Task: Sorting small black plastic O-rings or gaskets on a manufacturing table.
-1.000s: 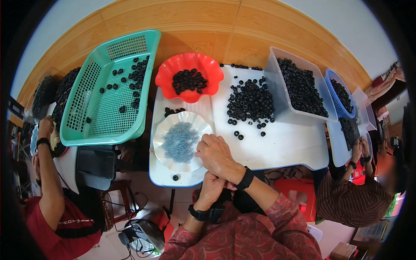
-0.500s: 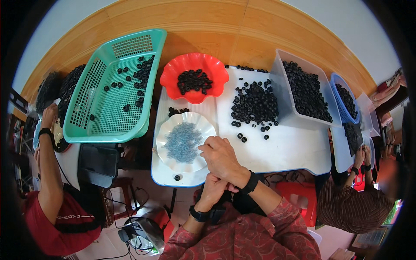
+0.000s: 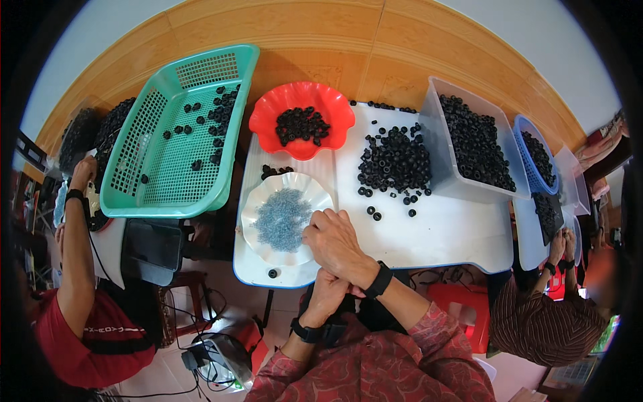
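The right hand point(image 3: 333, 240) reaches over the near right rim of a white plate point(image 3: 273, 256), its fingers bent and drawn close together; whether they pinch anything I cannot tell. The left hand point(image 3: 328, 293) is just below, at the near edge of the table point(image 3: 455, 234), tucked under the right wrist, with its fingers partly hidden, so its grip cannot be told. A dark band point(image 3: 380, 280) circles the right wrist, and a black watch point(image 3: 308, 332) is on the left one.

The plate has a wavy rim and sits on the left part of the table, with a heap of small blue-grey bits point(image 3: 282, 220) spread over its middle. One black ring point(image 3: 272, 273) lies alone near the plate, by the near edge. Just beyond the plate is a small cluster of black pieces point(image 3: 274, 171), and farther is a red bowl point(image 3: 262, 124) holding more of them.

Right of the bowl, a loose pile of black rings point(image 3: 395, 159) is spread on the table. Beside it stands a clear box point(image 3: 442, 175) full of black pieces, then a blue basket point(image 3: 526, 161). A green basket point(image 3: 171, 164) is at the far left, with scattered black pieces inside.
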`<state>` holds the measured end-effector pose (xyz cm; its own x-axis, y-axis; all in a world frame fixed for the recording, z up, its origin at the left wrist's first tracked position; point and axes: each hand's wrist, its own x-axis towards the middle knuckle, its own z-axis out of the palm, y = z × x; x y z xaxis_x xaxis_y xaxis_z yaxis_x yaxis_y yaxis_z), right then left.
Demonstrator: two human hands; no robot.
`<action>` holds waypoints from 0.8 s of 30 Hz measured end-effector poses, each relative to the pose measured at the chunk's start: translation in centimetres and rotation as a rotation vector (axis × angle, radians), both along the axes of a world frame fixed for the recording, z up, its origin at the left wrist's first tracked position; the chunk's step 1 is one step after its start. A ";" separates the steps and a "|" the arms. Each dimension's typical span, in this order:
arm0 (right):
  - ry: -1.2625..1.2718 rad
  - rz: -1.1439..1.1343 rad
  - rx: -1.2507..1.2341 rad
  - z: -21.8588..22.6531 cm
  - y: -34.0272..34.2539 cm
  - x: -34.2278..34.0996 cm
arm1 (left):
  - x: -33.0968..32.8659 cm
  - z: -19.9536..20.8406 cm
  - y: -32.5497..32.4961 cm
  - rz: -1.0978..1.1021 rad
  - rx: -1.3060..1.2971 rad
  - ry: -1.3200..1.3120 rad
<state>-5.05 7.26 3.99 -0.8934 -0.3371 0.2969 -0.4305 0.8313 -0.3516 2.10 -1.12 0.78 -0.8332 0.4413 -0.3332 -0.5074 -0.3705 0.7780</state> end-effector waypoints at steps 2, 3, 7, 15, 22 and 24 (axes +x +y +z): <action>-0.007 0.002 0.022 0.0 0.0 0.0 | 0.0 0.1 0.1 -0.002 0.002 -0.003; 0.023 0.005 0.044 -0.1 0.0 -0.1 | 0.0 0.3 0.0 0.005 0.006 -0.006; 0.044 -0.040 -0.084 0.2 0.7 0.4 | 0.0 -0.5 -0.2 -0.037 0.066 -0.058; -0.110 -0.131 -0.463 1.3 4.2 3.9 | 0.0 0.1 0.1 0.010 0.079 -0.020; -0.390 -0.316 -0.892 2.6 5.5 6.4 | -0.2 0.9 0.3 0.186 0.083 0.089; -0.357 -0.312 -0.924 2.4 5.8 6.8 | -0.1 0.8 0.4 0.187 0.100 0.094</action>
<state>1.77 13.02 6.41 -0.9886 0.1488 0.0232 0.0117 0.2292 -0.9733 1.97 -0.73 1.62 -0.9289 0.3031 -0.2128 -0.3498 -0.5292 0.7730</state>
